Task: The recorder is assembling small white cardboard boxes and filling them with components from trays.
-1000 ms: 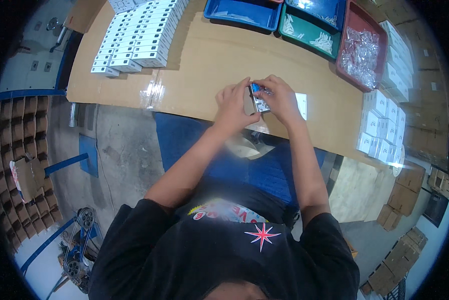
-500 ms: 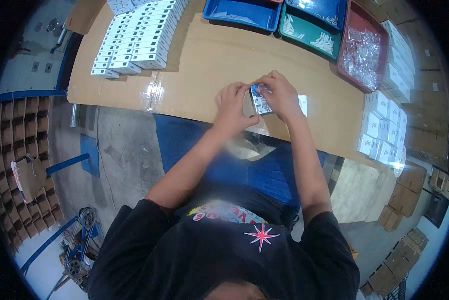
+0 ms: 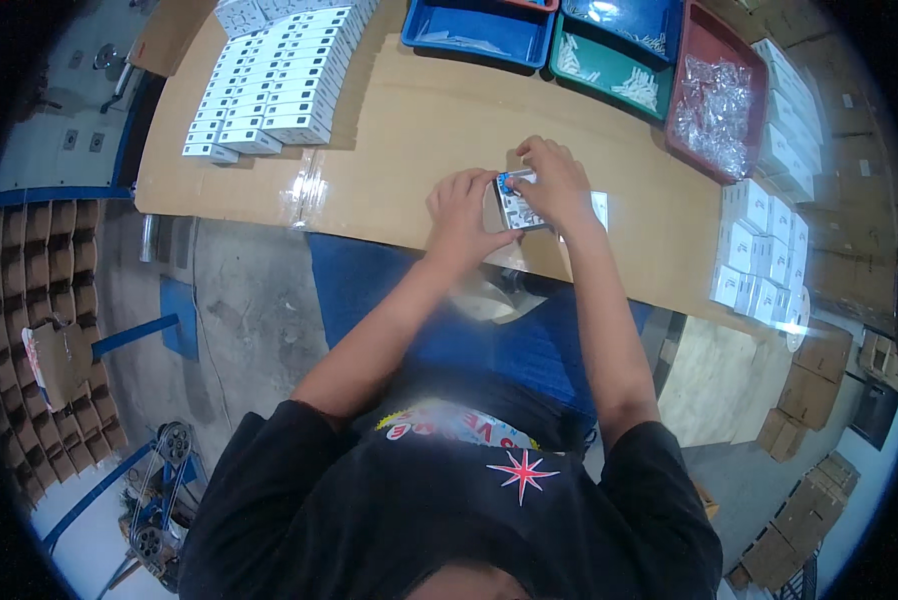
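Observation:
A shallow white box or tray with grey shapes in it [image 3: 518,213] lies near the table's front edge. Around its left side is my left hand [image 3: 457,216], fingers at the far corner and thumb at the near one, steadying it. My right hand [image 3: 559,188] reaches over from the right, its thumb and fingers closed at a small blue piece [image 3: 505,181] in the far left corner. A pale part shows between those fingers, too small to name. Partly behind the right wrist lies a flat white piece [image 3: 600,209].
White boxes [image 3: 279,85] stand in rows at the back left. Far off are a blue bin [image 3: 479,55], a green bin [image 3: 609,82] with small white pieces, and a red bin [image 3: 677,130] of clear plastic packets. More white boxes [image 3: 759,255] line the right edge.
My right hand has shifted slightly and its fingers have lifted, so more of the tray shows. My left hand keeps its place at the tray's side.

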### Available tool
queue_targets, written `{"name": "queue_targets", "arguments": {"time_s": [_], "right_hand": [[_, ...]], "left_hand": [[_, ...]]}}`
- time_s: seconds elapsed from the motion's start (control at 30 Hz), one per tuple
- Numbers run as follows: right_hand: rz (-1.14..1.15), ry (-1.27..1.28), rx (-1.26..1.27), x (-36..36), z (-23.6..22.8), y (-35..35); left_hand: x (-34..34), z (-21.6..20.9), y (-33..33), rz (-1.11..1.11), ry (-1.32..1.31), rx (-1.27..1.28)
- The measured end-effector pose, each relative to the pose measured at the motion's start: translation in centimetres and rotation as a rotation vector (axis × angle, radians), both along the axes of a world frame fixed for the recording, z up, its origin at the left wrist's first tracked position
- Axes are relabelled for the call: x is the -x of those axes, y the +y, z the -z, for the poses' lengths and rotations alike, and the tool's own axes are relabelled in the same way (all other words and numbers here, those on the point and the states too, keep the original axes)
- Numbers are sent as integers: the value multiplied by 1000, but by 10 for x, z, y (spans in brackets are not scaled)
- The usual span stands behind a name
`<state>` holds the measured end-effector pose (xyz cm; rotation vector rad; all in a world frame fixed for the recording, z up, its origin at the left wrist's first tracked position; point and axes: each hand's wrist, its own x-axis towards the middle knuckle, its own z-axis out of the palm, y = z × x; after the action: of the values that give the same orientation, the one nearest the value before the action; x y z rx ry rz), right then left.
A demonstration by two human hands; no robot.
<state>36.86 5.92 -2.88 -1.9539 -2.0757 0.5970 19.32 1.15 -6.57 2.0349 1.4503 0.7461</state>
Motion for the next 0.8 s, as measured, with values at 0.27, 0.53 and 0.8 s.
{"name": "queue_targets", "arguments": {"time_s": [0.27, 0.53, 0.8], "right_hand": [[544, 89, -3, -86, 2, -75], [549, 183, 1, -91, 20, -90], [667, 914, 177, -106, 10, -92]], "left_hand": [[2, 0, 1, -6, 29, -27], [2, 3, 1, -25, 18, -65], [15, 17, 7, 33, -487, 194]]}}
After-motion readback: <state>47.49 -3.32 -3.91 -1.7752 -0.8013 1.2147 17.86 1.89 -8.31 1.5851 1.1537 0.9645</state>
